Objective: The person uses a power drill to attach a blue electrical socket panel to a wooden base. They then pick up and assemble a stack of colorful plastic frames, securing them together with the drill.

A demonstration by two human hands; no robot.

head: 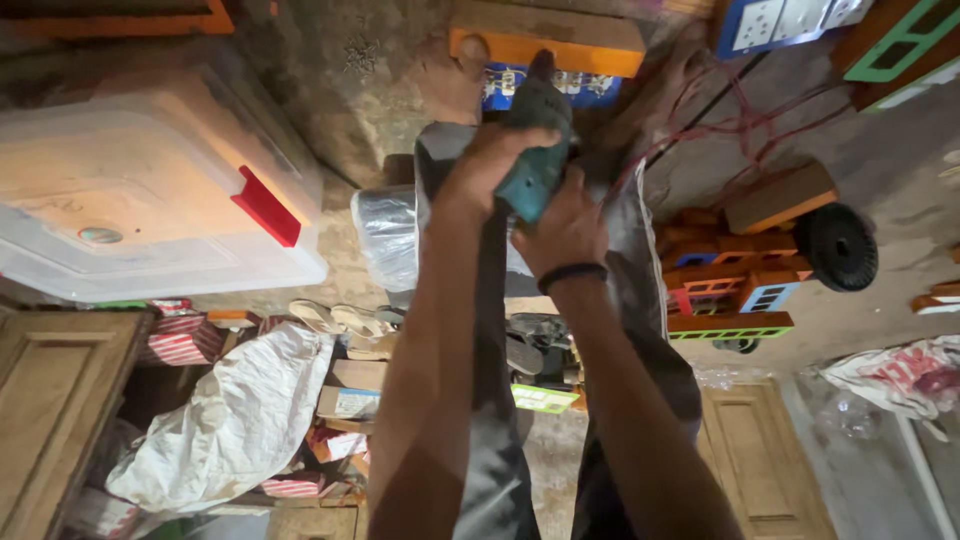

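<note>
Hands (530,190) gripping teal drill (535,150), orange-edged board (545,40), clear plastic bin (150,180) beside

Both hands hide most of the teal power tool (533,165); its tip vanishes behind the orange wooden block (545,40), top centre.

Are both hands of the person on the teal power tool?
Yes, the left hand and the right hand both grip the teal power tool, above the orange wooden piece.

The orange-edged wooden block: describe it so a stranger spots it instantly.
Follow both hands up to the teal power tool they grip. Its tip meets the wooden block, above a blue panel. Unlike its neighbours, this block has a bright orange front edge.
</note>
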